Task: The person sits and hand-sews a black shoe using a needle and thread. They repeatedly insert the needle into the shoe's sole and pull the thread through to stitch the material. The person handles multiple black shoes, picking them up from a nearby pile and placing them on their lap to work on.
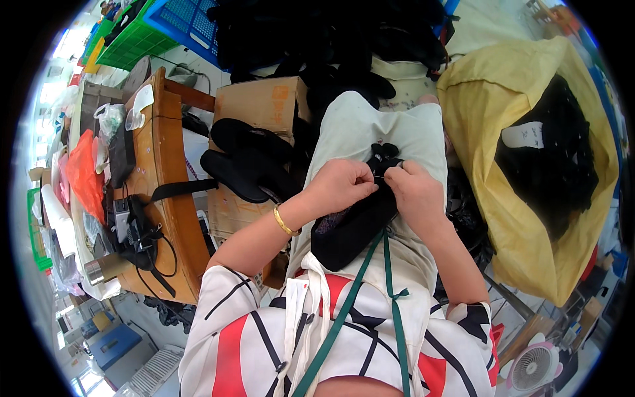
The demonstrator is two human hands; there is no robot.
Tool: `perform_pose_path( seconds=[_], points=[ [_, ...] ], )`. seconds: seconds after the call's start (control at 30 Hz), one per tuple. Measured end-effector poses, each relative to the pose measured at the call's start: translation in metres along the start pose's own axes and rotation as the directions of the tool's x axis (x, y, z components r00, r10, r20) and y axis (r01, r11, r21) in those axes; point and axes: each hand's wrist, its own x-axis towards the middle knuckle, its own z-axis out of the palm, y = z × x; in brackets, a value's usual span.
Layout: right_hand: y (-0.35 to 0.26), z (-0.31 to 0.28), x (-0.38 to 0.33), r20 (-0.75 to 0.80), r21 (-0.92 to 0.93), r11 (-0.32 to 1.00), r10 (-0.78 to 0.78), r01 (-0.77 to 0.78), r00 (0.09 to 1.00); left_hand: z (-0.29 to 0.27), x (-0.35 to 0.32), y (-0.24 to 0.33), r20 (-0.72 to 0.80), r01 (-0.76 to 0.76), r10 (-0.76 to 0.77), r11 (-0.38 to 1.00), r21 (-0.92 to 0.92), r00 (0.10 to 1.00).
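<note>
A black cloth shoe (pixel 354 228) lies on my lap, on a pale apron (pixel 413 132), its sole side toward my body and a small black bow (pixel 385 153) at its far end. My left hand (pixel 342 184), with a gold bracelet at the wrist, is closed in a pinch beside the bow. Opposite it, my right hand (pixel 417 188) has thumb and fingers closed on the shoe's edge. Between the fingertips runs a thin pale line, a needle or thread; which one I cannot tell. Most of the shoe's far part is hidden by the hands.
More black shoes (pixel 248 159) rest by a cardboard box (pixel 261 106) on the left, near a wooden table (pixel 169 132). A heap of black shoes (pixel 324 40) and a blue crate (pixel 188 26) stand ahead. At right is a yellow sack (pixel 529 238) holding black items; a fan (pixel 534 365) stands lower right.
</note>
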Motion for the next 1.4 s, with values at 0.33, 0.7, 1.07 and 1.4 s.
perform_pose_path(
  seconds=[0.33, 0.7, 1.07, 1.4],
  points=[
    [0.006, 0.032, 0.001, -0.022, 0.190, 0.982, 0.013, -0.008, 1.000, 0.022, 0.011, -0.046, 0.046, 0.161, -0.156, 0.895, -0.415, 0.987],
    [0.103, -0.008, -0.066, 0.336, 0.910, -0.114, 0.766, -0.399, 0.548, 0.008, 0.000, -0.063, 0.183, 0.299, -0.285, 0.447, -0.843, 0.941],
    [0.094, -0.027, -0.071, 0.208, 0.958, -0.049, 0.794, -0.281, 0.571, 0.016, 0.019, -0.025, -0.218, -0.225, 0.203, 0.971, -0.080, 0.955],
    [0.017, -0.084, -0.071, 0.080, 0.996, -0.066, 0.509, -0.054, 0.857, 0.026, 0.028, -0.040, -0.086, 0.101, -0.133, 0.945, -0.311, 0.987]
  ],
)
